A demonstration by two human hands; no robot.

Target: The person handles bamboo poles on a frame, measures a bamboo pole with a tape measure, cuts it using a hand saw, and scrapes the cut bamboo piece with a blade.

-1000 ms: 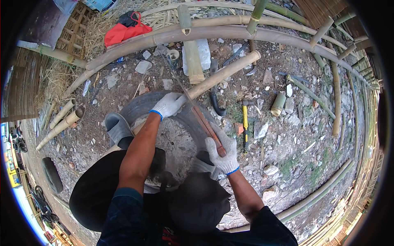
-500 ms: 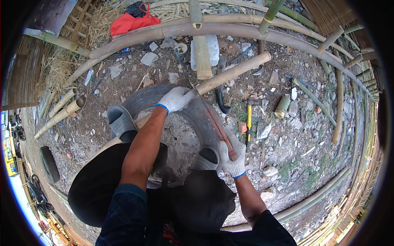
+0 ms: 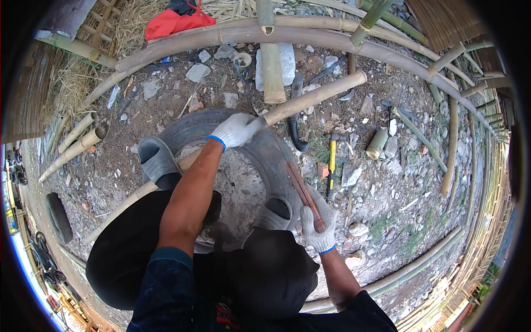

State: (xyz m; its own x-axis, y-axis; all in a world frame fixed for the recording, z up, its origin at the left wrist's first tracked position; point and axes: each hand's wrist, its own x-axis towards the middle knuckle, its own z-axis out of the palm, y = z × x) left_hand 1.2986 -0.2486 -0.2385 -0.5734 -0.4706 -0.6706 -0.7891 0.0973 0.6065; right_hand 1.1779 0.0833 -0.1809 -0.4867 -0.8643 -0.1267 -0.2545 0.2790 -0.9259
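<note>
A long bamboo pole (image 3: 315,99) lies slantwise over a tyre (image 3: 276,166) whose middle holds rough grey concrete. My left hand (image 3: 238,130), in a white glove with a blue cuff, is closed over the pole and presses it down near the tyre's upper rim. In my right hand (image 3: 321,224), gloved the same way, is the reddish-brown handle of a long-handled bladed tool (image 3: 301,191). It points up and left toward the pole; its far part is too blurred to make out. My grey rubber shoes (image 3: 157,160) stand at the tyre, and the pole's lower end runs past my left leg.
A yellow-and-black hammer (image 3: 332,166) lies right of the tyre, near a short bamboo piece (image 3: 377,145). A black curved-handled tool (image 3: 296,116) lies under the pole. Long bamboo rails (image 3: 310,37) cross behind, with a red bag (image 3: 177,23) beyond. Rubble litters the ground.
My right hand has drawn the tool down toward me, away from the pole; its thin blade crossed the pole earlier. My left hand keeps its hold. The view has shifted slightly.
</note>
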